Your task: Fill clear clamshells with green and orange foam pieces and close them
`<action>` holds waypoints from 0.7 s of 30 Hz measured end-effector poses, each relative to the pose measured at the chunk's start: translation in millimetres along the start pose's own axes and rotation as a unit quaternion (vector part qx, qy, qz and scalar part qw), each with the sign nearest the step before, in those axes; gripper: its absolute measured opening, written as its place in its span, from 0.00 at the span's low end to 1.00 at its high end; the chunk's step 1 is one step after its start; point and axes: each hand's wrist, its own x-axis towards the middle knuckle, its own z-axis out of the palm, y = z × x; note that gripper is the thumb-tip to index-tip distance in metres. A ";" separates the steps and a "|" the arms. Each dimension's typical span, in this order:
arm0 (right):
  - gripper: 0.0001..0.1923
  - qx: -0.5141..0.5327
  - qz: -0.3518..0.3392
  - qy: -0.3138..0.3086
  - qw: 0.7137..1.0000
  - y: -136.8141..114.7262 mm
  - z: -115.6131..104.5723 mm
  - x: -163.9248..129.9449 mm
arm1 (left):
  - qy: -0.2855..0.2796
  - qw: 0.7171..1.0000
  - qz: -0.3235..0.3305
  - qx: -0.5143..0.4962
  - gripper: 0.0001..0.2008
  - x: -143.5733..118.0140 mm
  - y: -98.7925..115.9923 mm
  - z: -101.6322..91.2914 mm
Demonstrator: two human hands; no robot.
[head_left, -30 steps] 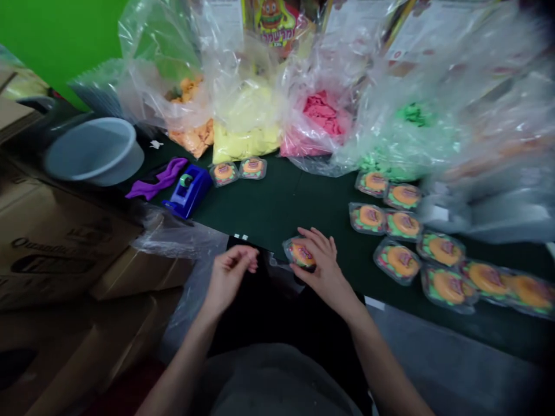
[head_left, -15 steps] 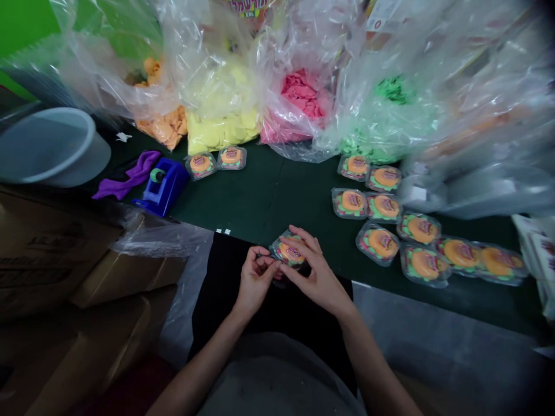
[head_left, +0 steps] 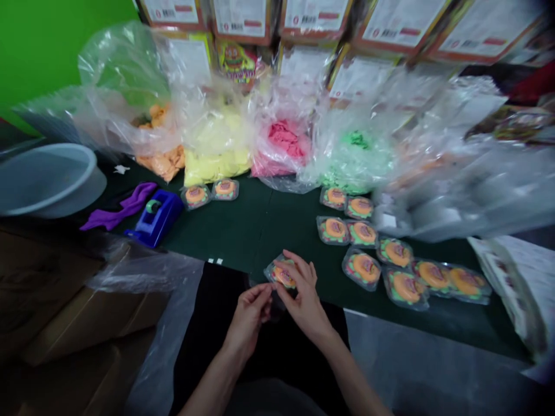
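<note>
A clear plastic pack (head_left: 277, 273) with an orange, burger-shaped sweet lies at the front edge of the dark table. My right hand (head_left: 306, 300) holds it, fingers over its top and thumb at its near side. My left hand (head_left: 248, 315) is closed in a pinch just below the pack's near left corner. Whatever sits between those fingertips is too small to make out. Two similar packs (head_left: 196, 196) lie farther back on the left, and several more (head_left: 362, 268) are grouped to the right.
Open bags of orange, yellow, pink (head_left: 284, 141) and green pieces line the back, below stacked boxes (head_left: 243, 17). To the left are a blue tape dispenser (head_left: 158, 219), a purple cloth (head_left: 121, 209) and a grey tub (head_left: 47, 199). Clear plastic trays (head_left: 451, 202) stand at the right.
The view has tilted upward, showing more boxes. My left fingers have come together in a pinch and drawn slightly away from the pack, while my right hand stays on it.
</note>
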 end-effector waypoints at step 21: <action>0.24 -0.148 -0.158 0.019 0.976 -0.7 10.6 225.8 | 0.302 0.831 0.413 0.218 0.12 19.2 171.6 -114.0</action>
